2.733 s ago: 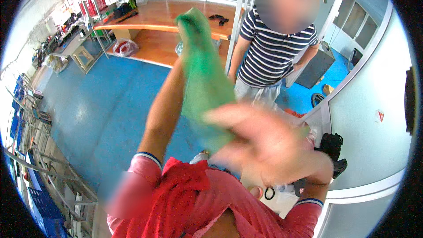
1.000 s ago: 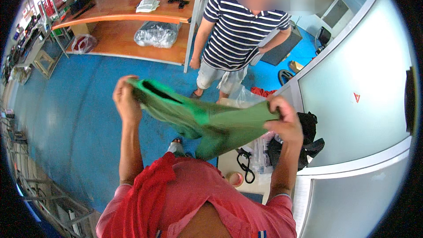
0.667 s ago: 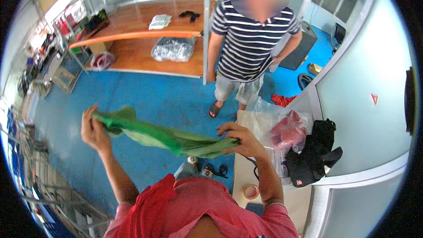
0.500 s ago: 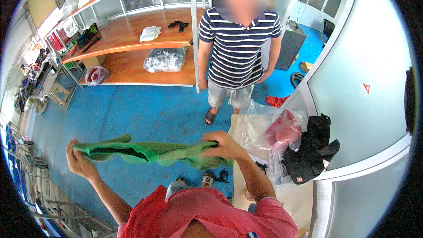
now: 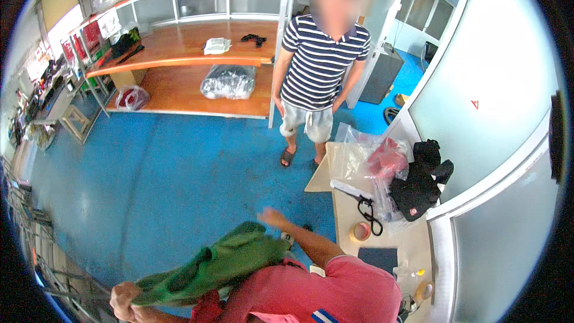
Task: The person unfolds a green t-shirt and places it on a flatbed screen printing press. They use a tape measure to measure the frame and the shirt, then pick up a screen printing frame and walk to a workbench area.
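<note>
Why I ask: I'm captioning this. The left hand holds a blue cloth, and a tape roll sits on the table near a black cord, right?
Only the colour is wrong: the head view shows the left hand holding a green cloth.

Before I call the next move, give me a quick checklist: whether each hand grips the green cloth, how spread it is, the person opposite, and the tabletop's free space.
1. Left hand gripping the green cloth: ok, it holds the lower-left end.
2. Right hand gripping it: cannot tell; it is by the upper end, contact unclear.
3. Cloth spread flat: not ok, bunched and folded.
4. Person opposite away from the cloth: ok, standing beyond it, arms down.
5. Tabletop free of things: not ok; a tape roll and a black cord lie there, among others.
</note>
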{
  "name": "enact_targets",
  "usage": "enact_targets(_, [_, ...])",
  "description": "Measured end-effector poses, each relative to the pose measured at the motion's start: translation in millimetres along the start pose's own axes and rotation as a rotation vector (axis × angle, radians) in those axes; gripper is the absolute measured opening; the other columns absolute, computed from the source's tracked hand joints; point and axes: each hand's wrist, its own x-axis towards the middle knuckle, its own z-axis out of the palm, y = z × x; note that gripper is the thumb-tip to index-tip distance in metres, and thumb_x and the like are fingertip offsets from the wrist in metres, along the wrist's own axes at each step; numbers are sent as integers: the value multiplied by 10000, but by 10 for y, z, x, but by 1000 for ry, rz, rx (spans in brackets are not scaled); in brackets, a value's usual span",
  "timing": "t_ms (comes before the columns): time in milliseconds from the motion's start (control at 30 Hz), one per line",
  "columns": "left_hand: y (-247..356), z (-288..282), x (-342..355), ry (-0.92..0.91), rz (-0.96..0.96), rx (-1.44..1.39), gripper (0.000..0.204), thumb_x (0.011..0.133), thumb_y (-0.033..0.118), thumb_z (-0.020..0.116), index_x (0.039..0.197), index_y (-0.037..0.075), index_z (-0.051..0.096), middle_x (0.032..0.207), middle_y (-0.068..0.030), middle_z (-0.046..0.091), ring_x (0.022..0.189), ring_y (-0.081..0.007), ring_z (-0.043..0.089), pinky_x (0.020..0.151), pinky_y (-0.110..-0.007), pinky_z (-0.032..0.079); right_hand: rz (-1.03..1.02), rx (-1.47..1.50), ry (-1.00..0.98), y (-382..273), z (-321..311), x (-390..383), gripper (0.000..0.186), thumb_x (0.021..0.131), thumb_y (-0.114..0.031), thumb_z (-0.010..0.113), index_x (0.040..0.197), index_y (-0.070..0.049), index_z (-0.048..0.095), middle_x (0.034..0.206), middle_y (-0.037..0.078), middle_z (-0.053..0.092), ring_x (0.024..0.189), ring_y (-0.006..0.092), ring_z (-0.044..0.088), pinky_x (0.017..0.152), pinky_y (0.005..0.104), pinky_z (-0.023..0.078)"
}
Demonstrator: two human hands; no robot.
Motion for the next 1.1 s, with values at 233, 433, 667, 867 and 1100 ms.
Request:
enact_targets(233, [676, -775, -21, -60, -39, -105, 331, 864, 336, 654, 734, 31, 668, 666, -71, 651, 566, -213, 595, 542, -331, 476, -245, -615, -822, 24, 2172, -408, 467, 846, -442, 591, 1028, -13, 629, 1045, 177, 644, 940, 356, 609, 837, 456, 469])
enact_targets(433, [1506, -1966, -197, -8, 30, -9, 181, 792, 121, 750, 873, -28, 688, 814, -125, 690, 600, -229, 618, 502, -327, 467, -685, -659, -970, -1487, 3315, -882, 358, 857, -341, 586, 978, -13, 665, 1006, 140, 676, 895, 343, 632, 797, 440, 493])
enact_targets(667, [2820, -3023, -1238, 481, -326, 1121, 206, 753, 108, 763, 877, -44, 699, 669, -119, 639, 528, -210, 616, 465, -304, 466, -1177, -477, -1041, -3244, 4885, -1390, 229, 858, -197, 613, 944, 0, 692, 947, 99, 702, 836, 253, 653, 736, 386, 504])
enact_targets(867, [3248, -4138, -1422, 808, -534, 1552, 108, 765, 70, 730, 852, 27, 684, 687, -118, 613, 561, -238, 618, 507, -321, 472, -579, -117, -2268, -4973, 5686, -4256, 782, 768, -447, 757, 1333, -2, 450, 1272, 160, 570, 1238, 259, 498, 1054, 412, 367])
enact_targets(1100, [4126, -5285, -1518, 1183, -680, 1854, 73, 807, 70, 705, 846, 10, 698, 707, -70, 671, 660, -96, 626, 610, -241, 485, -1087, -288, -2089, -5113, 7214, -5950, 146, 814, -19, 670, 958, -17, 644, 782, -50, 590, 718, 44, 522, 627, 207, 430])
